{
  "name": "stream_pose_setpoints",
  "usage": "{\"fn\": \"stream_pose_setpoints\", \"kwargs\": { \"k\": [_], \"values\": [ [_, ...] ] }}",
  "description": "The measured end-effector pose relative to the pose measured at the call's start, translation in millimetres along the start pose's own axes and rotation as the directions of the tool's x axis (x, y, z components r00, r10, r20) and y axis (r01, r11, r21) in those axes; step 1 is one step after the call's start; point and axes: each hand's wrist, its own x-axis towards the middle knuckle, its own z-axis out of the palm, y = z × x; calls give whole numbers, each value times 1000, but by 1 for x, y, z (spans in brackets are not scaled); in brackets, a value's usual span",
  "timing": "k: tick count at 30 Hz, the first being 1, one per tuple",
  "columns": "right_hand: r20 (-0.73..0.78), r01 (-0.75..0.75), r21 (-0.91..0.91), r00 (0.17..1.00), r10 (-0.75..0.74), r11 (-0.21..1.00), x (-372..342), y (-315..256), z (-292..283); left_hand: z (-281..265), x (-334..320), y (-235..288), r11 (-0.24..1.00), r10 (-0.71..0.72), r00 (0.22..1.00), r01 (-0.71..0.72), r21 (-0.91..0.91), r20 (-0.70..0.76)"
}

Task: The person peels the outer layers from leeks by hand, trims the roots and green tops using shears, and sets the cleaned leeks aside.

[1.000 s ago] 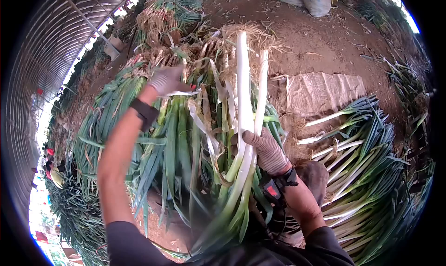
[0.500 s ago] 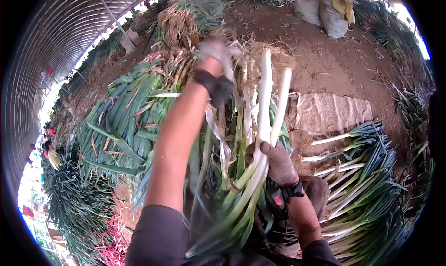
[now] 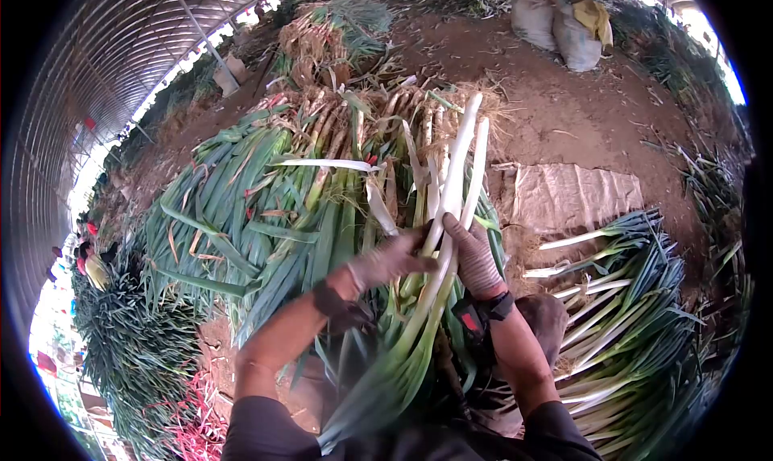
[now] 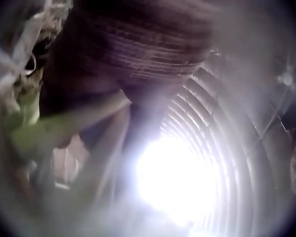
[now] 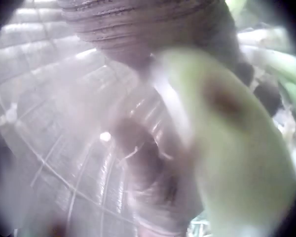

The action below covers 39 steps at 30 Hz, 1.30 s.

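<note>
My gloved right hand (image 3: 475, 256) grips two long leeks (image 3: 460, 167), thumb across the front of their stalks. Their white ends point up and away, and the green leaves trail down toward my lap. My gloved left hand (image 3: 393, 261) is at the same stalks from the left, thumb in front and fingers reaching behind them. In the left wrist view a pale green stalk (image 4: 64, 121) runs out from under the left glove (image 4: 133, 54). A blurred leek stalk (image 5: 237, 148) fills much of the right wrist view, below the right glove (image 5: 148, 29).
A heap of untrimmed leeks (image 3: 241, 195) lies before me, roots away, with a loose white strip (image 3: 326, 164) on top. Cleaned leeks (image 3: 620, 316) lie in a row at right, below a flattened sack (image 3: 576, 197). Filled sacks (image 3: 555, 26) and a root-end bundle (image 3: 318, 42) stand farther off.
My left hand swept over the heap's root ends, then came down and right to the held leeks. A white strip now lies on the heap. The right hand kept its grip; the leeks tilt more rightward.
</note>
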Motion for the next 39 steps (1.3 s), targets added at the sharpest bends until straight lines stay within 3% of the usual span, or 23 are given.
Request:
{"fn": "stream_pose_setpoints", "kwargs": {
  "k": [1,2,5,6,7,9,10,11,13,15,17,19,20,23,25,28,31,32,33,35,39],
  "values": [
    [-16,30,-37,999,-31,999,-2,-2,4,19,2,-2,984,178,983,-179,2,-53],
    [-47,46,-66,998,-49,997,1,7,2,21,1,-5,984,-12,994,31,178,-112],
    [-52,66,-184,996,-77,981,11,11,-10,8,9,-37,997,-64,993,68,36,-104],
    [-97,105,-127,988,-118,986,10,4,-4,13,-2,-9,967,-97,987,63,-246,-129],
    [-130,14,-161,991,-36,987,18,2,-16,10,-6,-1,959,-108,985,67,-277,-134],
    [-137,123,-76,982,-133,990,25,-8,-16,4,-16,0,953,-139,983,99,-288,-119],
    [-167,24,-102,985,-41,994,23,-17,-17,6,-18,-2,962,-108,983,66,-267,-148],
    [-176,111,-84,977,-124,990,19,-16,-17,8,-17,-6,968,-75,987,37,-249,-145],
    [-175,31,-230,982,-73,973,30,-24,9,12,-14,-12,976,-1,990,-30,-214,-144],
    [-99,188,-177,973,-208,966,28,-18,28,16,-17,6,973,-96,991,74,-220,-93],
    [49,192,-292,981,-186,937,29,-25,31,14,-26,16,939,-119,992,101,-329,-34],
    [118,189,-452,981,-152,872,35,-26,28,15,-30,27,933,-112,988,67,-353,-109],
    [128,170,-603,985,-116,779,46,-21,13,12,-34,37,920,-124,984,64,-386,-131],
    [240,338,-817,936,-257,468,37,-67,22,-4,-51,49,900,-142,975,54,-433,-173],
    [283,347,-936,848,-448,65,38,-100,17,-13,-65,61,880,-144,965,23,-475,-220],
    [656,375,-731,616,-436,-570,14,-144,55,-23,-79,72,832,-201,967,85,-549,-155],
    [922,596,-319,375,-96,-737,8,-156,87,-20,-78,72,856,-89,995,58,-514,-35],
    [967,604,-136,252,26,-785,12,-158,93,-9,-80,83,878,-39,998,9,-479,-52],
    [966,438,55,205,160,-897,22,-158,103,-4,-81,88,907,-11,1000,15,-420,14],
    [984,658,121,21,179,-743,13,-172,117,10,-84,98,943,76,997,-73,-324,-3],
    [923,546,177,197,331,-819,23,-189,126,-2,-88,94,939,115,992,-90,-331,56]
  ]
}}
